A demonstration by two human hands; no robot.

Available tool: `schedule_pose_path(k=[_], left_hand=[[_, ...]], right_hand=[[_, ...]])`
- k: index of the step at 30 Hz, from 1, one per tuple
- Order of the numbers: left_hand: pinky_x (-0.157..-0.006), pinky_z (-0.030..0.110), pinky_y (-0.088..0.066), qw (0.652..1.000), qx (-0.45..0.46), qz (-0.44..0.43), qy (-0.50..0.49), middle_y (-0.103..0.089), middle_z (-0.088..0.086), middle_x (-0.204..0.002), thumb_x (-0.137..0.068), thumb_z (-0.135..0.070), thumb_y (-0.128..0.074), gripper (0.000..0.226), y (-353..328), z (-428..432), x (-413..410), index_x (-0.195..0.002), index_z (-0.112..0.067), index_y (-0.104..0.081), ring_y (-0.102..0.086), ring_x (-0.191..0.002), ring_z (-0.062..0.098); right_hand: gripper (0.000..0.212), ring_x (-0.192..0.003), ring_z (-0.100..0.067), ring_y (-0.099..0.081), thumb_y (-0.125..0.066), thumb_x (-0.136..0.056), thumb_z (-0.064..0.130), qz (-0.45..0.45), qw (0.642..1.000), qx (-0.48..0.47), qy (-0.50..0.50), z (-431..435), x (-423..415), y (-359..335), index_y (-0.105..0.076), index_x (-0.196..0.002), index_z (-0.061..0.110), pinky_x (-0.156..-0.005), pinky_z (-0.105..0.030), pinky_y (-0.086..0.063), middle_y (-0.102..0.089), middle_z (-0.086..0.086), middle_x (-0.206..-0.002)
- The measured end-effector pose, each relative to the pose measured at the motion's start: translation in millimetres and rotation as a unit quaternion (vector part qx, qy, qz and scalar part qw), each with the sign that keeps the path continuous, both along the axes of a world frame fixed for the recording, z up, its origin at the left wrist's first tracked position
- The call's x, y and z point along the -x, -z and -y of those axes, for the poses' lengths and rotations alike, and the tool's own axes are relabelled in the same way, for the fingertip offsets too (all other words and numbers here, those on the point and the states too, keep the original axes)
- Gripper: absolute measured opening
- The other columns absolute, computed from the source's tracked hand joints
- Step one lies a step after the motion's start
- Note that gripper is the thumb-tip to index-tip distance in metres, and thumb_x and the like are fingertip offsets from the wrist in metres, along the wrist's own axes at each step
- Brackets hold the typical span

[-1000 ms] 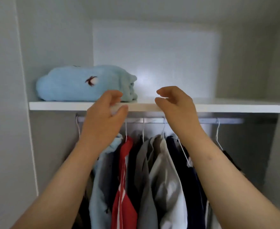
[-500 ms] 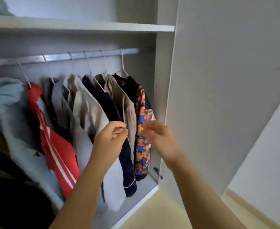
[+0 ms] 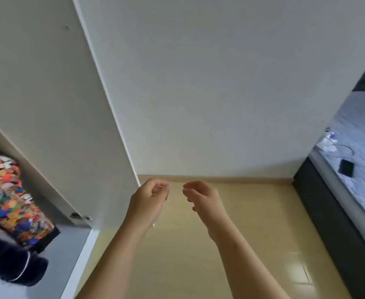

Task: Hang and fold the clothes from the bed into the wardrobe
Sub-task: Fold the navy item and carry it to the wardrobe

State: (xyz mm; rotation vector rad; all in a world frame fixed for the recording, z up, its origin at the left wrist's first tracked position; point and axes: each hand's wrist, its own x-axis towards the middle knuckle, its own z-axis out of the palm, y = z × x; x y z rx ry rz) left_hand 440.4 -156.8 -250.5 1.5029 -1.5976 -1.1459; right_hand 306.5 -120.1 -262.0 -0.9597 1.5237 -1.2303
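My left hand [image 3: 148,200] and my right hand [image 3: 202,198] hover side by side over the floor, a small gap between them. The left one is curled into a loose fist and holds nothing. The right one is half curled, thumb apart from the fingers, also with nothing in it. At the left edge the wardrobe's [image 3: 84,234] inside shows a hanging multicoloured patterned garment [image 3: 7,197] and a dark navy garment [image 3: 9,262] below it. The bed [image 3: 362,186] lies at the right edge, with no clothes on the part I see.
The open white wardrobe door [image 3: 48,100] stands at the left, a plain white wall [image 3: 220,83] ahead. Yellowish floor [image 3: 252,223] stretches between wardrobe and bed. A black phone [image 3: 346,168] and a cable [image 3: 347,148] lie on the mattress.
My view has swung right and down, from the shelf and hanging rail to the floor and bed. Both hands dropped away from the clothes and stay empty.
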Motion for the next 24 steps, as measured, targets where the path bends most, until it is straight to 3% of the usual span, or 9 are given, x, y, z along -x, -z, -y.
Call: schedule_pose_path(k=[10, 17, 20, 24], left_hand=[[-0.070, 0.029, -0.044, 0.969, -0.065, 0.016, 0.238, -0.065, -0.004, -0.073, -0.085, -0.018, -0.059, 0.015, 39.3, -79.7, 301.3, -0.075, -0.030, -0.061, -0.061, -0.077, 0.020], [-0.058, 0.023, -0.041, 0.905, -0.079, 0.069, 0.411, -0.064, -0.006, -0.071, -0.086, -0.017, -0.057, 0.016, 64.2, -148.4, 451.5, -0.076, -0.029, -0.060, -0.063, -0.078, 0.017], [-0.064, 0.025, -0.043, 0.872, -0.088, 0.080, 0.475, -0.063, -0.005, -0.071, -0.087, -0.015, -0.056, 0.017, 70.5, -174.9, 510.9, -0.077, -0.028, -0.059, -0.063, -0.082, 0.021], [-0.072, 0.028, -0.046, 0.828, -0.080, 0.073, 0.550, -0.064, -0.004, -0.079, -0.089, -0.018, -0.056, 0.015, 74.1, -205.5, 593.2, -0.080, -0.029, -0.058, -0.064, -0.091, 0.021]], right_hand=[[0.012, -0.076, -0.008, -0.058, -0.057, -0.086, 0.019, 0.005, 0.960, -0.095, 0.265, -150.8, 272.2, 36.3, -0.060, -0.078, 0.028, -0.059, -0.021, -0.041, -0.062, 0.010, -0.081], [0.009, -0.069, -0.008, -0.055, -0.056, -0.086, 0.015, 0.083, 0.894, -0.118, 0.425, -253.6, 371.3, 60.6, -0.062, -0.083, 0.021, -0.059, -0.021, -0.041, -0.058, 0.005, -0.077], [0.010, -0.065, -0.010, -0.051, -0.056, -0.085, 0.012, 0.101, 0.861, -0.122, 0.483, -287.8, 404.9, 69.2, -0.063, -0.084, 0.019, -0.060, -0.021, -0.038, -0.057, 0.004, -0.076], [0.007, -0.075, -0.012, -0.056, -0.056, -0.088, 0.016, 0.101, 0.822, -0.134, 0.544, -322.0, 464.0, 74.3, -0.061, -0.085, 0.020, -0.061, -0.022, -0.042, -0.060, 0.001, -0.085]])
